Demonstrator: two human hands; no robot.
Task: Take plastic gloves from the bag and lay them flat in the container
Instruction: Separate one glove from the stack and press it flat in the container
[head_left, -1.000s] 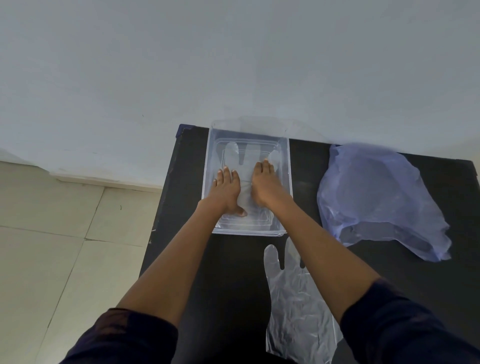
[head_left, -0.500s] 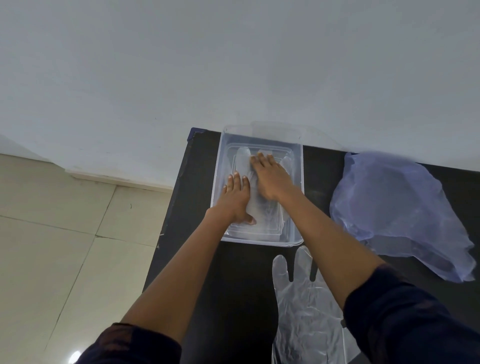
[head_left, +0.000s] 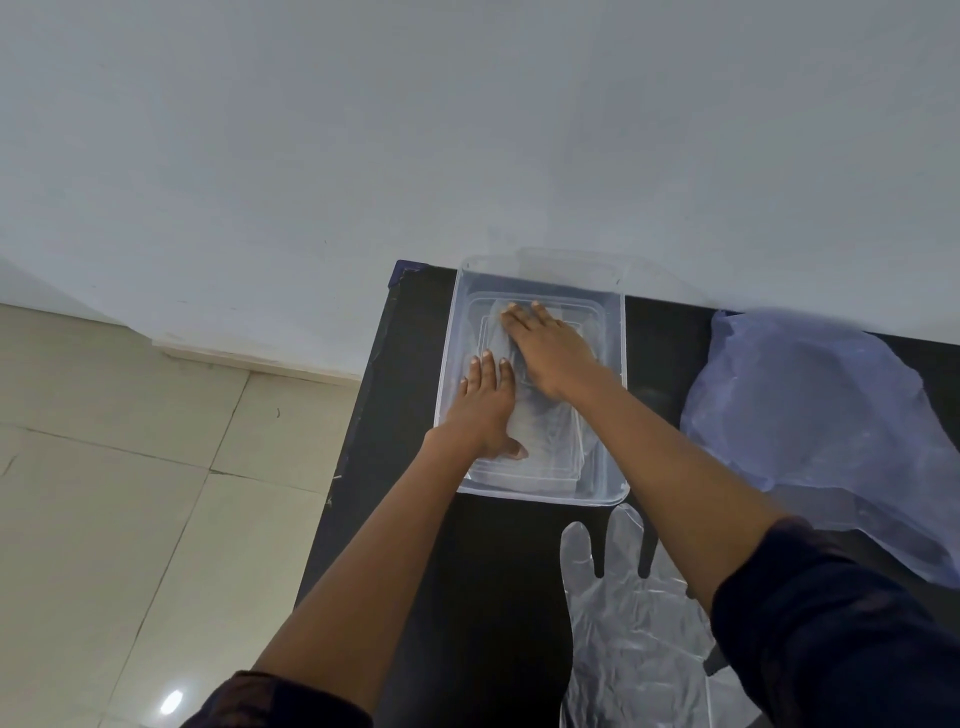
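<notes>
A clear rectangular plastic container (head_left: 613, 415) stands on the black table against the wall. Inside it lies a transparent plastic glove (head_left: 550, 431), spread on the bottom. My left hand (head_left: 485, 402) presses flat on the near part of that glove, fingers together. My right hand (head_left: 548, 348) lies flat on the glove's far part, fingertips near the container's far end. A second clear glove (head_left: 634, 623) lies flat on the table just in front of the container, partly under my right forearm. The crumpled bluish plastic bag (head_left: 821, 415) sits to the right.
The black table (head_left: 410, 415) ends at its left edge close to the container; beige floor tiles (head_left: 130, 493) lie beyond. A white wall (head_left: 467, 130) rises directly behind the container and bag.
My right hand has slid away from me along the glove toward the container's far end. My left hand has stayed pressing on the near part.
</notes>
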